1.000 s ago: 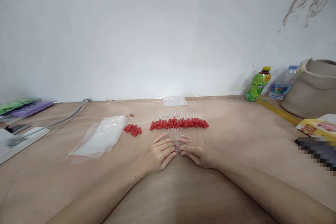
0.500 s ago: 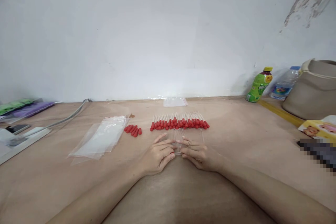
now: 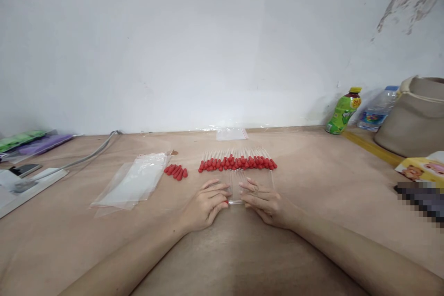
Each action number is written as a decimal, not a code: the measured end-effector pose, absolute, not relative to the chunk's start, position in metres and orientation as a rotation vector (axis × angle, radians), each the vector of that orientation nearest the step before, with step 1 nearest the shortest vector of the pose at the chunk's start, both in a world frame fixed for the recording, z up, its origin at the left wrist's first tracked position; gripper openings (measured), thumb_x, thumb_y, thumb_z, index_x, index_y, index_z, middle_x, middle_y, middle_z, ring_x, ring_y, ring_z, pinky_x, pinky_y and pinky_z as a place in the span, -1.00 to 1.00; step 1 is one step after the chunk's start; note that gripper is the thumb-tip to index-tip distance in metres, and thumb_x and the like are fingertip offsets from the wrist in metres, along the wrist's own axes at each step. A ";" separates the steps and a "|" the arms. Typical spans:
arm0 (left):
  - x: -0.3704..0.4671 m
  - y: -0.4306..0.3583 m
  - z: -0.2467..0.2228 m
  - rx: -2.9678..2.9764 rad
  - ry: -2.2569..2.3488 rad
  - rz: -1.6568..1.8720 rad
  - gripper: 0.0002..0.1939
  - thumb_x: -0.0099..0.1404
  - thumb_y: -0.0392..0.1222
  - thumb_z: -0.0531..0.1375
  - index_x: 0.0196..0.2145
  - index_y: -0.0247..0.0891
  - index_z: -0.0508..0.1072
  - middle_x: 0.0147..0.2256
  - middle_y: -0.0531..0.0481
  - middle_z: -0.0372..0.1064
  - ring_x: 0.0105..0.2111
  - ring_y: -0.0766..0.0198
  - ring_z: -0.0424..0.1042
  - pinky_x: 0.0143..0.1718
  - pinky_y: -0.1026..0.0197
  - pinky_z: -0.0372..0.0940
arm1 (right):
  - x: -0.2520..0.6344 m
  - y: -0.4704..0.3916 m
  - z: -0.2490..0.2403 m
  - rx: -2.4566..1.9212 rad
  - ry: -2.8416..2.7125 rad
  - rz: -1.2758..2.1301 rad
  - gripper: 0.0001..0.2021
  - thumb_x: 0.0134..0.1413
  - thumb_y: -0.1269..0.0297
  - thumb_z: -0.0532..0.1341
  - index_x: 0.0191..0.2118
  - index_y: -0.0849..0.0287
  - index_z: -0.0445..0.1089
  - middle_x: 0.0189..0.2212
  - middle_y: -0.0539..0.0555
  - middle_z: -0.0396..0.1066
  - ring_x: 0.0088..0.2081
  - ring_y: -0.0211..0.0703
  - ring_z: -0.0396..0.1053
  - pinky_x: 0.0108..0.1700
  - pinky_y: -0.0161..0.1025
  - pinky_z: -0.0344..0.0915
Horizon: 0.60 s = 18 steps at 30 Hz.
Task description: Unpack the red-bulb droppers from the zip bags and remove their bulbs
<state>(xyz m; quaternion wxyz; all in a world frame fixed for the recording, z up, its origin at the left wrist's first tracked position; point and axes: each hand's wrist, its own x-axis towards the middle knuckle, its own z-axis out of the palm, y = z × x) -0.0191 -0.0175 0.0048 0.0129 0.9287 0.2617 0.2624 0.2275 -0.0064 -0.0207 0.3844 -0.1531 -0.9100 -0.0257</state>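
Red-tipped pale sticks [image 3: 239, 163], tan table [image 3: 329, 185].
Far right: green bottle [image 3: 342, 115], yellow cap [image 3: 355, 89]; clear bottle [image 3: 376, 113], blue cap [image 3: 391, 88]; beige container [image 3: 411, 122]. Far left: green packet [image 3: 22, 140], purple packet [image 3: 45, 144].

Table [image 3: 333, 162], against the wall [image 3: 194, 46]. Centre: row of swabs [image 3: 237, 163], heads toward the hands. Before it: plastic piece [image 3: 236, 192], left hand [image 3: 208, 206] at its left side, right hand [image 3: 267, 203] over its right. Behind the row, near the wall: small bag [image 3: 231, 134]. Left of the row: pile of small pieces [image 3: 176, 171], then overlapping bags [image 3: 133, 182]. Far left: power strip [image 3: 41, 185], cable [image 3: 90, 155] running back to the wall; packs [image 3: 45, 142] behind. Right rear, left to right: drink bottle [image 3: 342, 114], water bottle [image 3: 376, 111], bucket [image 3: 412, 122] partly before the latter. Before the bucket: packet [image 3: 421, 169].
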 end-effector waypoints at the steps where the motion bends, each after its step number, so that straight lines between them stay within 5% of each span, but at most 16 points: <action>1: -0.023 -0.017 0.004 2.878 0.852 0.850 -0.81 0.29 -0.30 -0.02 -0.22 -0.26 0.36 -0.19 -0.05 0.42 -0.01 0.19 0.27 0.07 0.02 0.09 | 0.231 -0.005 -0.021 -0.437 -2.285 -0.053 -0.71 0.11 0.50 0.02 -0.05 0.21 0.26 -0.21 0.10 0.42 0.07 -0.15 0.18 0.10 -0.07 0.16; 8: -0.039 -0.014 -0.003 2.741 1.147 1.103 -0.84 0.28 -0.25 0.03 -0.23 -0.24 0.37 -0.32 -0.06 0.31 -0.32 0.29 0.31 -0.29 0.23 0.27 | 0.241 0.002 -0.020 -1.088 -2.061 -0.199 -0.78 0.08 0.35 0.07 -0.18 0.13 0.41 -0.49 0.05 0.41 -0.38 -0.18 0.30 -0.25 -0.17 0.17; 18: -0.040 -0.006 -0.001 2.569 1.411 1.350 -0.70 0.30 -0.29 -0.04 -0.04 -0.24 0.29 -0.29 -0.06 0.13 -0.25 0.26 0.22 -0.19 0.16 0.22 | 0.224 0.009 -0.019 -1.353 -2.104 -0.094 -0.73 0.08 0.33 0.02 -0.14 0.13 0.39 -0.41 0.09 0.33 -0.29 -0.14 0.23 -0.26 -0.23 0.07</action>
